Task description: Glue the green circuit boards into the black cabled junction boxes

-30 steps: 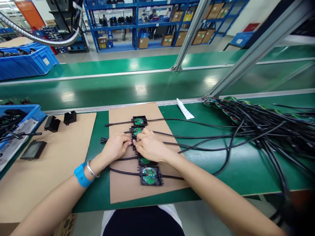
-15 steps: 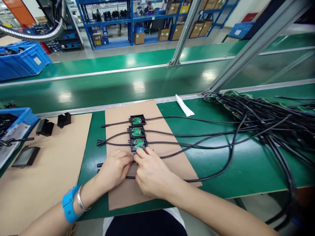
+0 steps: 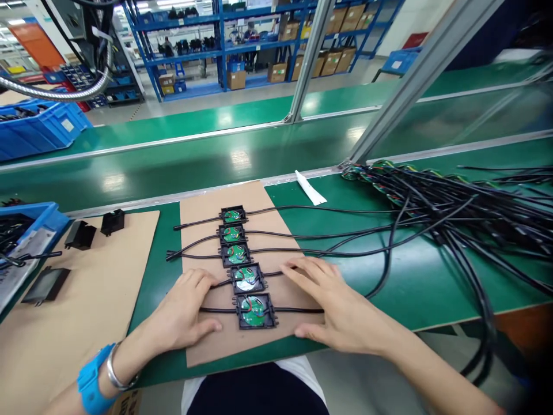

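room: blue shelves (image 3: 224, 51) at 12 o'clock, beyond a green bench (image 3: 415, 288). clock centred on the boxes, 12 pointing away from the wearer.

sheet (image 3: 207, 199): cardboard, one, flat on the bench.

boxes (image 3: 235, 253): five, black, lidless, green boards inside, set on the sheet. long axis of the row: 6 o'clock to between 11 and 12. cables mostly run crosswise, about 9 to 3.

near box (image 3: 256, 311): at the 6 o'clock end, between the hands, its right cable (image 3: 298, 310) running toward 3, into the gap of the right hand.

fourth box (image 3: 247, 278): just past it toward 12, near the fingertips of both hands.

left hand (image 3: 181, 311): at 9 o'clock from the near box, slightly the nearer of the two. loosely curved, thumb well apart from fingers, no grip seen. whether the fingertips touch a cable: cannot tell.

right hand (image 3: 332, 300): at 3 o'clock, spread wider, thumb at the sheet's edge, fingertips over the fourth box's cable; contact unclear, nothing seen grasped.

tube (image 3: 309, 189): white, one, between 1 and 2.

heap (image 3: 432, 213): black cables, between 2 and 3.

covers (image 3: 80, 235): black, three, around 9.
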`<action>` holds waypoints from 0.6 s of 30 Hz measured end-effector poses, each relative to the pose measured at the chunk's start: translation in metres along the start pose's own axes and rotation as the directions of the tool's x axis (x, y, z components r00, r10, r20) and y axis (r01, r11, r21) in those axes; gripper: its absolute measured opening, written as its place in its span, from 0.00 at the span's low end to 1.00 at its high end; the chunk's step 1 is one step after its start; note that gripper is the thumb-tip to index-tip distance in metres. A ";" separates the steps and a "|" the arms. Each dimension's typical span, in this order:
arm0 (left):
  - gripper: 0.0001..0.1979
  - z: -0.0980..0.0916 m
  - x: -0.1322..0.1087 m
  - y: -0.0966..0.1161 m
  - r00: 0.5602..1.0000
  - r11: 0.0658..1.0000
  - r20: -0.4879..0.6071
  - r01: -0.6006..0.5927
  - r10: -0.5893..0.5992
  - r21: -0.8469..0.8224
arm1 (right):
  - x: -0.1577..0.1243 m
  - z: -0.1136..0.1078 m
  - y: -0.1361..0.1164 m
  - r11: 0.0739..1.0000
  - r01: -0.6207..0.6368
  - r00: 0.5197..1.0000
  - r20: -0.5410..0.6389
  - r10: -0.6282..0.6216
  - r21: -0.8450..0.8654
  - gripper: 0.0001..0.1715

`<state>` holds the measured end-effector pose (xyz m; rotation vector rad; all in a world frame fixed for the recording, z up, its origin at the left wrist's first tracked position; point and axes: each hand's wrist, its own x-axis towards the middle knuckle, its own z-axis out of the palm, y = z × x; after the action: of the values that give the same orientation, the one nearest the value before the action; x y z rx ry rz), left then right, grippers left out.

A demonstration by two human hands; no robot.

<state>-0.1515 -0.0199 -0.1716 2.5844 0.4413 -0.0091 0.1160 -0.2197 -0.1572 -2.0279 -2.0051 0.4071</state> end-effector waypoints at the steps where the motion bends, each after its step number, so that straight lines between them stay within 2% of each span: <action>1: 0.20 0.002 0.001 0.002 1.000 0.999 0.009 0.028 -0.029 0.029 | -0.004 0.002 0.006 1.000 -0.007 1.000 0.020 0.008 -0.012 0.51; 2: 0.13 0.004 0.002 0.005 0.999 0.997 0.027 0.043 -0.045 0.060 | -0.006 0.004 0.010 1.000 -0.009 0.999 0.035 0.009 -0.017 0.53; 4: 0.07 0.009 0.003 0.011 0.997 0.992 0.063 0.034 -0.041 0.121 | -0.007 0.006 0.012 1.000 0.009 0.998 0.069 -0.008 -0.008 0.45; 8: 0.06 0.012 -0.005 0.021 0.993 0.986 0.120 0.002 -0.022 0.166 | -0.011 0.001 0.006 0.998 0.063 0.990 0.123 -0.063 0.001 0.21; 11: 0.07 -0.001 -0.005 0.020 0.994 0.987 0.087 0.054 -0.068 0.153 | -0.006 -0.008 0.010 0.997 0.070 0.996 0.063 -0.068 -0.036 0.17; 13: 0.06 -0.019 0.007 0.012 0.995 0.987 0.002 0.103 -0.104 0.124 | 0.011 -0.015 0.019 0.993 0.066 0.998 0.003 -0.066 -0.094 0.19; 16: 0.07 -0.048 0.043 -0.011 0.986 0.988 -0.130 0.121 -0.108 0.093 | 0.059 -0.028 0.037 0.992 0.040 0.996 -0.073 -0.049 -0.119 0.22; 18: 0.11 -0.060 0.069 -0.031 0.987 0.991 -0.140 0.091 -0.076 0.099 | 0.093 -0.033 0.050 0.997 0.031 0.994 -0.105 -0.038 -0.069 0.23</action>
<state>-0.1008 0.0562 -0.1414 2.6781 0.6150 0.1189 0.1755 -0.1270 -0.1465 -2.0064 -2.0121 0.2221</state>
